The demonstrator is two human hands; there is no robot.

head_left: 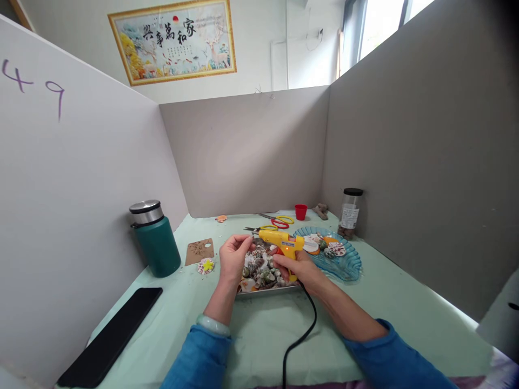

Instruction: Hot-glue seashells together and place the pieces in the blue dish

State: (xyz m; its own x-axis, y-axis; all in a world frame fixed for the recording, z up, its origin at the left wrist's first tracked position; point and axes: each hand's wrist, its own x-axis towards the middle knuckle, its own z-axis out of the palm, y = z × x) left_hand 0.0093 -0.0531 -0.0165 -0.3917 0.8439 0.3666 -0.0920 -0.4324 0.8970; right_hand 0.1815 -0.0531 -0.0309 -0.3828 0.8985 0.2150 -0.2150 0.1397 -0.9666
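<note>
My right hand [299,268] is wrapped round the handle of a yellow glue gun [279,239], whose nozzle points left. Close to the nozzle tip, my left hand [234,256] is pinched; what sits between its fingertips is too small to name. Below both hands lies a tray [267,292] filled with shells [263,270]. A black cord [310,324] runs from the gun toward the front edge. Right of the gun, a blue scalloped plate [349,265] holds shells and orange-and-white pieces. A shell disc with a yellow star [206,266] lies left of my left hand.
A green bottle [158,246] and a black flat case [117,335] stand and lie at left. Behind the hands are a brown card [198,250], scissors [286,220] and a red cup [300,212]. A lidded jar [349,214] stands at right. Grey panels [247,156] enclose the table.
</note>
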